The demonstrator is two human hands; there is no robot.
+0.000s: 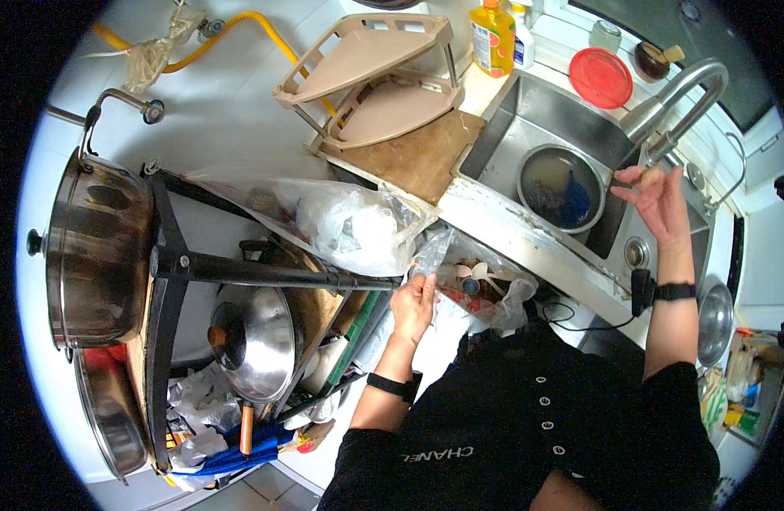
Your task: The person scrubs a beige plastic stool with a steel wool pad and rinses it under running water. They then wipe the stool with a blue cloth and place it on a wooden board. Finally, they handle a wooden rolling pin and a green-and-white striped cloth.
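My left hand (412, 308) pinches the gathered edge of a clear plastic bag (438, 250). Below the sink counter hangs an open plastic bag of refuse (494, 287), with a pale plastic spoon (488, 274) and a bottle cap among its contents. My right hand (654, 201) is raised over the sink with its fingers apart, and I see nothing in it. Its fingertips appear close to the rim of a round metal basin (561, 188), which holds dark liquid. That basin stands in the larger bowl of a stainless steel sink (500, 144).
A curved faucet (676, 105) arches over the sink. Left of it are a brown board (411, 153) and a beige two-tier corner rack (373, 57). A black-framed shelf (270, 274) carries a stockpot (101, 249) and a lidded pan (261, 345). Beyond the sink lies a red lid (600, 78).
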